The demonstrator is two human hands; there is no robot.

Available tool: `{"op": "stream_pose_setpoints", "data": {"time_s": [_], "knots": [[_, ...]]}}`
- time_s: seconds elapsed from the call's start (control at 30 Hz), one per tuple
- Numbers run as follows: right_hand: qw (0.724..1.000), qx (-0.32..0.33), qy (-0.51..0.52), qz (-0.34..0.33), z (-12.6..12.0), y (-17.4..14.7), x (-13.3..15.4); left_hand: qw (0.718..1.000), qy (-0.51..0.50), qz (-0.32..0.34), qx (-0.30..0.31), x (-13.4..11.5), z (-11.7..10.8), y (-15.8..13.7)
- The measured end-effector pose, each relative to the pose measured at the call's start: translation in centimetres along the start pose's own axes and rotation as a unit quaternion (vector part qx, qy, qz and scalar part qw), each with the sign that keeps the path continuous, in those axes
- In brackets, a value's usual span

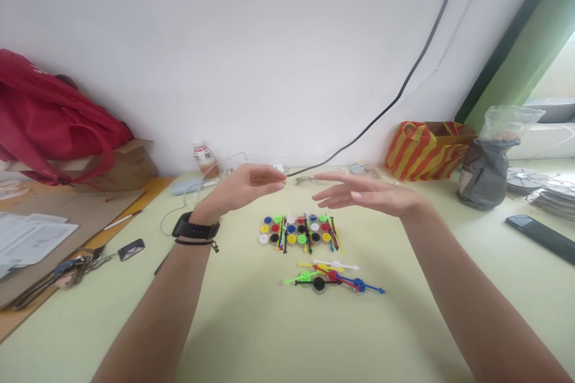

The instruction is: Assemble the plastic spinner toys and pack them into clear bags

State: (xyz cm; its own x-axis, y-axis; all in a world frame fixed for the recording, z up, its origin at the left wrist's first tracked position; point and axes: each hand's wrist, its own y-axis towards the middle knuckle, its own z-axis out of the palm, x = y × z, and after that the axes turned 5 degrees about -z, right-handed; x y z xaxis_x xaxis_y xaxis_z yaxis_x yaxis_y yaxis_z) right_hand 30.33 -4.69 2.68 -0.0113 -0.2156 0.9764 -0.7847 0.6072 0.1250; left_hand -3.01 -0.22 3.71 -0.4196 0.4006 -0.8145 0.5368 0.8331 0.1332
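Observation:
My left hand [245,188], with a dark watch [196,227] on its wrist, hovers above the table with fingers stretched out and nothing in them. Opposite it, my right hand [363,192] is raised with its fingers extended, also holding nothing. Below and between the hands lie rows of small coloured discs [291,229] in clear bases, with bundles of thin coloured arrows [308,233] among them. Closer to me is a loose cluster of arrow spinners, including a black spinner [318,284], a blue spinner [359,284] and a green spinner [306,276]. Neither hand touches these pieces.
Left are a red bag [54,125], keys [81,266] and a pen [122,220]. Behind stand a bottle [205,158] and a cable [398,96]. Right are a striped bag [426,149], a grey bag [485,173], stacked reels [557,197] and a phone [541,236].

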Motion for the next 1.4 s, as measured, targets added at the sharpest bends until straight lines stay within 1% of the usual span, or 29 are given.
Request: {"op": "stream_pose_setpoints", "data": {"time_s": [0.03,0.07,0.23,0.3,0.43,0.53,0.63,0.73,0.83,1.0,1.13,1.3,1.33,1.4], "knots": [[1.0,0.006,-0.006,-0.003,-0.2,-0.1,-0.1,1.0,0.008,0.002,-0.023,0.2,-0.2,0.1],[1.0,0.014,-0.01,-0.008,-0.3,-0.2,-0.2,0.999,0.013,0.005,-0.033,0.2,-0.3,0.1],[0.997,0.074,-0.014,-0.027,-0.8,0.0,-1.0,1.0,0.025,0.008,0.001,-0.3,0.2,0.2],[0.996,0.089,-0.008,-0.022,-0.8,0.1,-1.4,1.0,0.011,0.011,-0.003,-0.5,0.5,0.2],[0.994,0.098,0.025,-0.028,-0.4,0.5,-1.8,0.999,-0.013,0.032,-0.028,-0.9,1.0,0.1],[0.994,0.09,0.046,-0.039,-0.1,0.8,-2.1,0.998,-0.015,0.049,-0.026,-1.3,1.2,-0.1],[0.994,0.089,0.05,-0.048,-0.1,1.0,-2.4,0.997,0.018,0.058,-0.04,-1.6,1.2,-0.1],[0.991,0.118,0.055,-0.04,-0.3,0.9,-2.6,0.995,0.06,0.061,-0.056,-1.7,1.2,-0.2],[0.988,0.141,0.066,-0.022,-0.6,0.7,-2.6,0.995,0.06,0.059,-0.048,-1.8,1.3,-0.1],[0.985,0.158,0.072,-0.015,-0.5,0.8,-2.8,0.998,0.029,0.054,-0.019,-2.2,1.7,-0.3],[0.981,0.172,0.086,-0.003,-0.1,1.1,-2.9,0.997,0.048,0.058,-0.031,-2.5,1.9,-0.3],[0.977,0.198,0.077,-0.023,-0.1,1.2,-2.6,0.996,0.069,0.05,-0.031,-2.6,1.5,-0.5],[0.977,0.199,0.074,-0.029,-0.2,1.2,-2.7,0.996,0.075,0.045,-0.025,-2.6,1.4,-0.5],[0.979,0.188,0.068,-0.041,-0.6,1.0,-2.8,0.995,0.092,0.025,0.013,-2.3,1.1,-0.6]]}}
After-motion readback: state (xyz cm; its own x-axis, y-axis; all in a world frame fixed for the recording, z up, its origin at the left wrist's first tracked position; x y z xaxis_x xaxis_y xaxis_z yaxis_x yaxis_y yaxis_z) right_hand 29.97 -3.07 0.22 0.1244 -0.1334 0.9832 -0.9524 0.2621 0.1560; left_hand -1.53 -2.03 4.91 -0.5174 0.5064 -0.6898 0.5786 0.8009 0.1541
